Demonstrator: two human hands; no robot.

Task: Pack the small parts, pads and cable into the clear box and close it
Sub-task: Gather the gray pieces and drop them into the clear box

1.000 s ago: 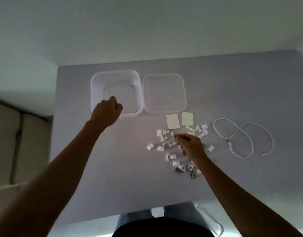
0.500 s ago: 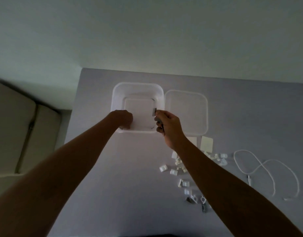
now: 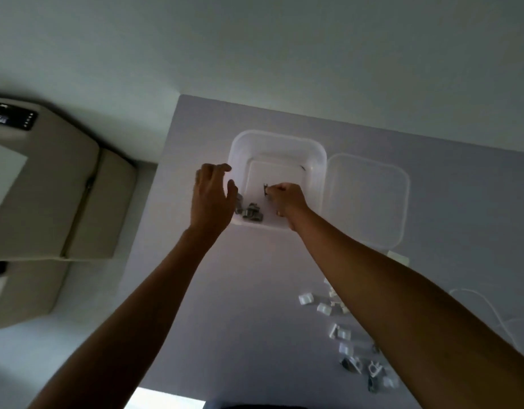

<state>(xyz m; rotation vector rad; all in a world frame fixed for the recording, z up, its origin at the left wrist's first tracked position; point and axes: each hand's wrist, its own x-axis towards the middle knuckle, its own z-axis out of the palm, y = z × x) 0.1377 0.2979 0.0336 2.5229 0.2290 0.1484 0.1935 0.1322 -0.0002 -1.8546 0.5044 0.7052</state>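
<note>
Grey desk (image 3: 213,305) holds my clear box (image 3: 314,160). My right hand (image 3: 287,199) pinches one small part (image 3: 265,191) right above the box floor. My left hand (image 3: 212,199), fingers apart, hovers by the left wall. More parts (image 3: 337,332) wait near me.

No legible text anywhere.

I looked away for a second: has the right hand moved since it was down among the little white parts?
Yes. The right hand has gone from the scattered small parts up over the clear box, pinching a small part.
</note>
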